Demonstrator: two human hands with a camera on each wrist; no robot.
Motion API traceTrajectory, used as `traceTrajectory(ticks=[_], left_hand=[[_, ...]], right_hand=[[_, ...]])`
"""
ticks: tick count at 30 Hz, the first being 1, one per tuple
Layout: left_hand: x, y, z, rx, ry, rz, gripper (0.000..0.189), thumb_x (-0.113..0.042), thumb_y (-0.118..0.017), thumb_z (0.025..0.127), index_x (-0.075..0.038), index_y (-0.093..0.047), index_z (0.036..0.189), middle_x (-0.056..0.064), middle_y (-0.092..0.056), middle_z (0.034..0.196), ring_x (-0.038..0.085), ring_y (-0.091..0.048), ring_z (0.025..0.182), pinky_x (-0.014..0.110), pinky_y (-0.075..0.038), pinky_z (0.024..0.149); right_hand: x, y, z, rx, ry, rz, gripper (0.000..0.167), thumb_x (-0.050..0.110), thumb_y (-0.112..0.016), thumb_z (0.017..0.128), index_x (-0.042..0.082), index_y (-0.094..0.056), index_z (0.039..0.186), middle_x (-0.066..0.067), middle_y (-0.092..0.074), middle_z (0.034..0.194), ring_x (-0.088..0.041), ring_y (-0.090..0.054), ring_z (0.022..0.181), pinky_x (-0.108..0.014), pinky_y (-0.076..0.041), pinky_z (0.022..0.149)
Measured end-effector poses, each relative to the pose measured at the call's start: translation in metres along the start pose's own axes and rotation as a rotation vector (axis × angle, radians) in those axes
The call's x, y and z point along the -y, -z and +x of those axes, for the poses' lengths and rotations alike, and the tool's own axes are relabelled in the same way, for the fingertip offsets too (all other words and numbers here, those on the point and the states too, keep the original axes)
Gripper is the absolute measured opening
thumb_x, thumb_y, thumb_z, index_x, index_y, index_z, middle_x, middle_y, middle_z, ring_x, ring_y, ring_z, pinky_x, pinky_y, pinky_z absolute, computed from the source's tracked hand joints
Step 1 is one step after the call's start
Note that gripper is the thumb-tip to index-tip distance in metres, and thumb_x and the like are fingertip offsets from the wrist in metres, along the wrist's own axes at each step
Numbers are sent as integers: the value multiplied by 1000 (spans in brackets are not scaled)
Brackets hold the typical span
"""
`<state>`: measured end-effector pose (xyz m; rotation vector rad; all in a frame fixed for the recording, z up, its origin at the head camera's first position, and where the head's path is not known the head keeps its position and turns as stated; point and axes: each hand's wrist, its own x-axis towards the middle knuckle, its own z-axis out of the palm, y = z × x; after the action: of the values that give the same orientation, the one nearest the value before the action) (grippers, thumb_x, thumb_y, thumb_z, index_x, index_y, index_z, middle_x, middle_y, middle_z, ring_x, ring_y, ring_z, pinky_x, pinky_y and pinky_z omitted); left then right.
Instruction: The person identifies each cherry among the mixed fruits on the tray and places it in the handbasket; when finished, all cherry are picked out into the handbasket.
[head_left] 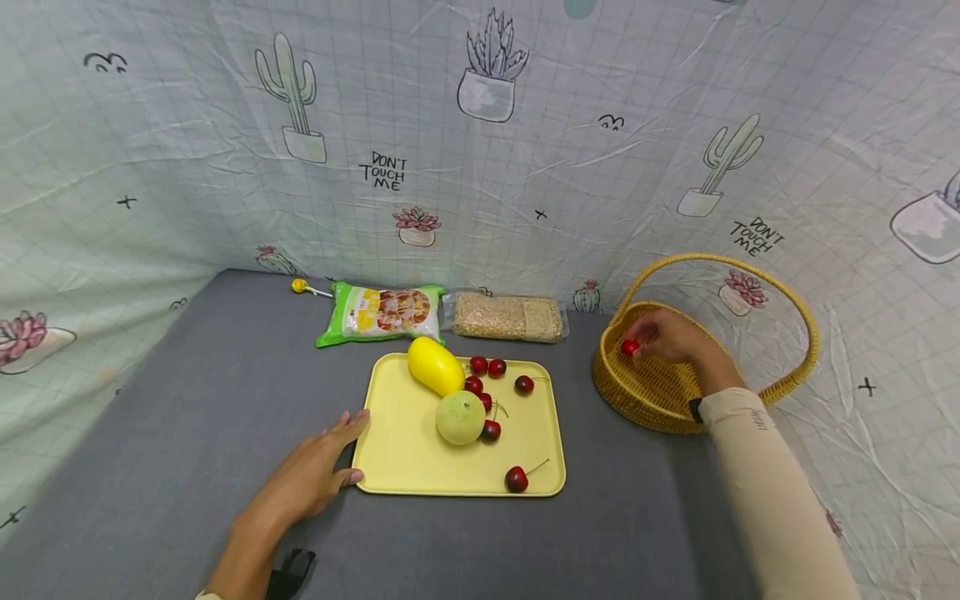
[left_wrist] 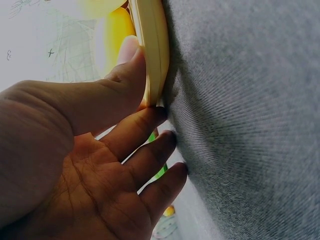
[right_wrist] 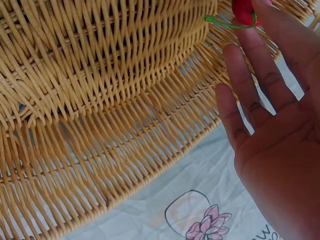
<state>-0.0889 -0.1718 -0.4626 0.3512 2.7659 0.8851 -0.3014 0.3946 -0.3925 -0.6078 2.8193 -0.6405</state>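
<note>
One high view, two close
From the head I look forward and down at the table (head_left: 247,375); my left wrist camera, sideways, faces the tray (left_wrist: 154,47) up close, my right the basket (right_wrist: 110,110); the head view shares both.

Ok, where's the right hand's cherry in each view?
Head: cherry right of centre, in the right hand, seen within the basket's rim.
Left wrist: not in it.
Right wrist: top edge, right of centre, partly cut off.
Shared landmark: the printed cloth, visible in all three.
</note>
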Motion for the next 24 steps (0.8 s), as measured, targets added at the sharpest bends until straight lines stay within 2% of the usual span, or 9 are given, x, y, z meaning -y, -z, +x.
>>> traceTrajectory(ticks=[6,11,18,24], left_hand=[[0,0,0,5,13,1,87,-11,-85,88,-6,-42,164,17,-40,170,47,-39,155,72,-36,118],[0,0,0,-2,11,-1,87,-10,-85,88,-6,-42,163,16,-40,170,47,-39,155,72,-36,118],[0,0,-1,-1,2,-19,85,-10,-84,90,-6,-41,164,16,-40,170,46,-38,155,73,-35,119],[0,0,-2,-17,-4,-16,85,-10,-84,89,-7,-42,163,17,-40,169,47,-40,154,73,-36,117]], right_hand=[[0,-4,4,44,-15,-39,21,-4,-85,85,-5,-78,105,-20,-77,96,-28,-71,85,-37,-57,75],[2,-6,8,49,-21,-89,18,-5,-84,85,-2,-78,102,-18,-77,95,-30,-71,86,-40,-58,76],[5,-7,12,63,-39,-135,20,-4,-85,83,1,-79,102,-16,-79,97,-30,-73,89,-39,-57,76],[10,-8,12,58,-6,-130,18,-6,-84,81,-1,-79,98,-17,-80,93,-29,-75,86,-38,-59,76]])
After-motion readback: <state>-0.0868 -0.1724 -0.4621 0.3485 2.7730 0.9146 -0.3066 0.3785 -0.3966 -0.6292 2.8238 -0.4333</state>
